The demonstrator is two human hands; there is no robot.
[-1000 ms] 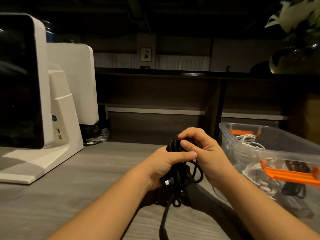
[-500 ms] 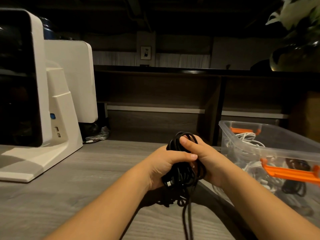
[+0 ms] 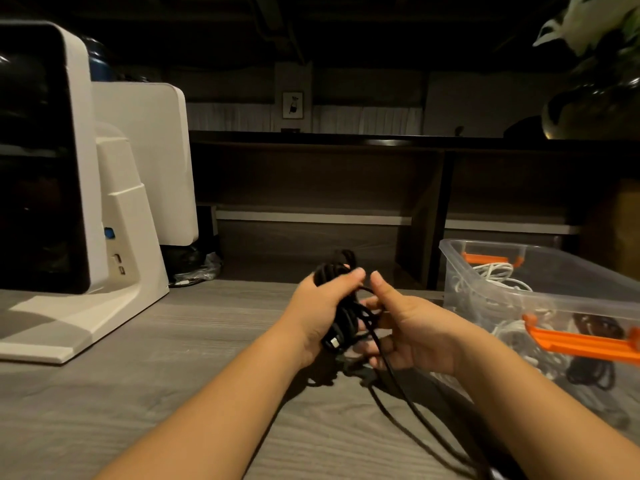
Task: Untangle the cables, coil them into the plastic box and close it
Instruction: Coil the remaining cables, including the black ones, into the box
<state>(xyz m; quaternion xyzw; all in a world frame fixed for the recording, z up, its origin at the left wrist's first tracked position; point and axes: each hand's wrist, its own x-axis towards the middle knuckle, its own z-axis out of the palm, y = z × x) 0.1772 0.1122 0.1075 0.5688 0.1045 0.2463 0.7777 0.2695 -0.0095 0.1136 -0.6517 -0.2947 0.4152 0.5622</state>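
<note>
The left hand [image 3: 323, 306] grips a bundle of black cable [image 3: 341, 320] — fingers curled round it from the far side, thumb laid across the top, so the coil stands upright in the fist just above the table [image 3: 138, 393]. A plug end shows at the bottom of the bundle, near the heel of that hand.

The right hand [image 3: 412, 332] sits just beside it, palm turned inward, thumb up and nearly touching the left thumb. Its fingers are loosely curled round a loose strand of the same cable; the strand runs through them, drops to the table and trails toward the lower right edge of the view. Whether the fingers pinch the strand or only cradle it is hard to tell, but they are bent round it.

To the right of the hands, on the table, stands the clear plastic box [image 3: 485, 299] with orange latches [image 3: 581, 342] — open, no lid on it. Inside lie white cables [image 3: 498, 275] and a dark one [image 3: 594, 372].

On the left of the table stands a white machine [image 3: 114, 220] with a dark front.
</note>
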